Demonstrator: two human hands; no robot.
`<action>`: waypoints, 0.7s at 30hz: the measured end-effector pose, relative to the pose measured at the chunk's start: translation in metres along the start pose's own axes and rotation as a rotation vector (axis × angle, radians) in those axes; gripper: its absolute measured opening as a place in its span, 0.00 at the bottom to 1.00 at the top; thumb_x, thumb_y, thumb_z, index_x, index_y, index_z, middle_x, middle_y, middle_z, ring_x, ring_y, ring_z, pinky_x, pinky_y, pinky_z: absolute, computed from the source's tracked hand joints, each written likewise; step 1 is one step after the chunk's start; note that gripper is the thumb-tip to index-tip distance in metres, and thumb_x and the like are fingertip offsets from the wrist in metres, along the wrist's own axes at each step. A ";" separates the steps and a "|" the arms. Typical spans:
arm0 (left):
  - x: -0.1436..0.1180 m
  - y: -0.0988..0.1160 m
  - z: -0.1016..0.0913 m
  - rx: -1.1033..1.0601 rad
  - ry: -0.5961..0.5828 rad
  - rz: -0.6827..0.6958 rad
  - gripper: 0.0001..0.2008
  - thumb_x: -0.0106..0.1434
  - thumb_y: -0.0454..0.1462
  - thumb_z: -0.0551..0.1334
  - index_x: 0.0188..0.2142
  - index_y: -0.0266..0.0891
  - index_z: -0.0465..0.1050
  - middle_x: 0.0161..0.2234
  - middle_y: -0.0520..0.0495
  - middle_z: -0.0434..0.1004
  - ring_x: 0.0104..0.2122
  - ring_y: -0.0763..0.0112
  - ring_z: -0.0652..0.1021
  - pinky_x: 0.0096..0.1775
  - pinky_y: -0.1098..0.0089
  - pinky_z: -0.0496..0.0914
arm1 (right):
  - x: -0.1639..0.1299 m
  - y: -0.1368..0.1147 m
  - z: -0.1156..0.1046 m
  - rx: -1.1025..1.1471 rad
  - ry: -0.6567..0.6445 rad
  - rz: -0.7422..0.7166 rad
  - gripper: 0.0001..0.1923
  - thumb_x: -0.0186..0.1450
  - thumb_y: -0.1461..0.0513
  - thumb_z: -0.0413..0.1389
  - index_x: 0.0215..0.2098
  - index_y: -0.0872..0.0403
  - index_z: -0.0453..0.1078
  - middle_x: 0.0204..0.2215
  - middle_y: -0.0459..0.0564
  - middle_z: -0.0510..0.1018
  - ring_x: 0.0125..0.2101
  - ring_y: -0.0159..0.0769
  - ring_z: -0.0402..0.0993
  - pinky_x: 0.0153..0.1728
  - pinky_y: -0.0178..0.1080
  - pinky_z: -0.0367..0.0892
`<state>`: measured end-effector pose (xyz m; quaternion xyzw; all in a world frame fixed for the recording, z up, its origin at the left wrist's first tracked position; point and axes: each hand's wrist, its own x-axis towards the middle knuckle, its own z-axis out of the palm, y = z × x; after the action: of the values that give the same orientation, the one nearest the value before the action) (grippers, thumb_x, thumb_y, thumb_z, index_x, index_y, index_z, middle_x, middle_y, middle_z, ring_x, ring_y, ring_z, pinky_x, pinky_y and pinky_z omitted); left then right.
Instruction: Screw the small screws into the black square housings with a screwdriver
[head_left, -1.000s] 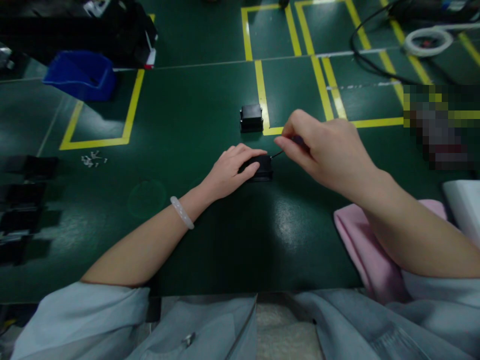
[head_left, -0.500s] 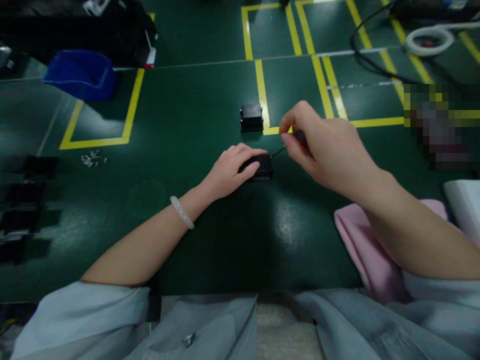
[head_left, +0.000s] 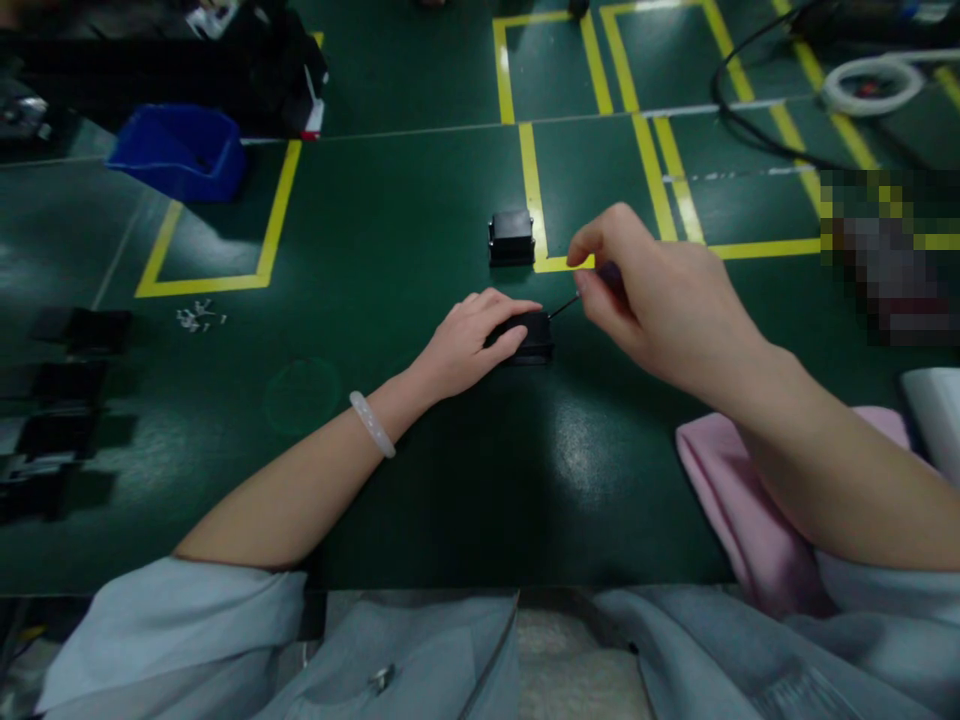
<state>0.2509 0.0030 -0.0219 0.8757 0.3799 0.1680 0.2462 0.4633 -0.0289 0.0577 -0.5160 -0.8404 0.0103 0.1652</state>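
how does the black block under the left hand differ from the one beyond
The near block is partly covered by the left hand; the far block is uncovered. The right hand holds a thin tool at the near block; no hand touches the far block. Both are black.

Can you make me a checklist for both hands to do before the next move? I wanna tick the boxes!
1. Block held: ok. The left hand holds it against the table.
2. Tool held: ok. It's in the right hand, its thin shaft showing.
3. Tip seated properly: cannot tell. It reaches the block's far right corner, but the contact is too small to see.
4. Left fingers well away from the tip: not ok, I'd say. One fingertip is very close.
5. Other block out of the way: ok. It stands apart, beyond the hands.
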 end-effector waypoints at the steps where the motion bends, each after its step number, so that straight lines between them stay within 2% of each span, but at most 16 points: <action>1: 0.000 0.000 0.000 0.000 -0.003 0.000 0.20 0.71 0.43 0.49 0.57 0.42 0.67 0.48 0.45 0.71 0.48 0.63 0.70 0.50 0.63 0.62 | 0.000 0.000 0.000 -0.002 -0.001 -0.001 0.17 0.70 0.56 0.41 0.48 0.57 0.64 0.30 0.48 0.75 0.27 0.36 0.72 0.25 0.36 0.55; 6: 0.000 0.001 -0.001 -0.005 -0.002 -0.001 0.20 0.71 0.43 0.48 0.57 0.42 0.66 0.48 0.45 0.71 0.48 0.63 0.70 0.50 0.63 0.62 | 0.000 0.001 -0.001 -0.069 -0.025 -0.011 0.22 0.71 0.52 0.38 0.43 0.55 0.68 0.24 0.47 0.73 0.22 0.34 0.68 0.23 0.36 0.52; 11: 0.000 0.001 0.000 0.001 0.001 0.001 0.20 0.71 0.43 0.48 0.57 0.41 0.67 0.47 0.45 0.71 0.47 0.64 0.70 0.50 0.64 0.62 | 0.001 0.000 -0.001 0.007 -0.018 0.005 0.17 0.69 0.58 0.41 0.50 0.57 0.63 0.31 0.49 0.77 0.28 0.36 0.73 0.26 0.37 0.57; 14: 0.000 0.000 0.000 0.003 0.011 0.010 0.20 0.71 0.43 0.49 0.57 0.41 0.67 0.47 0.45 0.71 0.47 0.64 0.70 0.50 0.64 0.62 | 0.000 -0.001 -0.002 -0.036 -0.065 -0.009 0.20 0.70 0.54 0.40 0.46 0.57 0.66 0.28 0.49 0.75 0.26 0.35 0.71 0.25 0.37 0.54; 15: 0.000 -0.001 0.000 0.005 0.012 0.010 0.20 0.71 0.43 0.49 0.57 0.41 0.66 0.47 0.45 0.71 0.47 0.64 0.70 0.50 0.64 0.62 | 0.000 -0.001 -0.002 -0.062 -0.025 -0.022 0.22 0.70 0.51 0.39 0.43 0.56 0.68 0.25 0.48 0.74 0.23 0.35 0.70 0.24 0.37 0.52; 16: 0.000 -0.001 0.000 0.007 0.011 0.009 0.20 0.71 0.43 0.49 0.57 0.41 0.66 0.48 0.45 0.71 0.47 0.64 0.70 0.50 0.64 0.62 | 0.000 -0.001 -0.001 -0.078 -0.029 -0.019 0.22 0.70 0.51 0.39 0.43 0.55 0.68 0.24 0.47 0.74 0.23 0.34 0.69 0.24 0.36 0.51; 21: 0.000 0.001 0.000 0.003 -0.002 0.004 0.20 0.71 0.43 0.48 0.57 0.41 0.66 0.48 0.44 0.72 0.48 0.63 0.70 0.50 0.63 0.63 | 0.001 -0.001 -0.001 -0.007 -0.031 0.018 0.16 0.69 0.58 0.42 0.49 0.56 0.64 0.31 0.49 0.77 0.27 0.36 0.73 0.25 0.37 0.56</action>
<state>0.2512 0.0029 -0.0211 0.8770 0.3781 0.1672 0.2449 0.4621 -0.0284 0.0592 -0.5239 -0.8382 0.0169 0.1503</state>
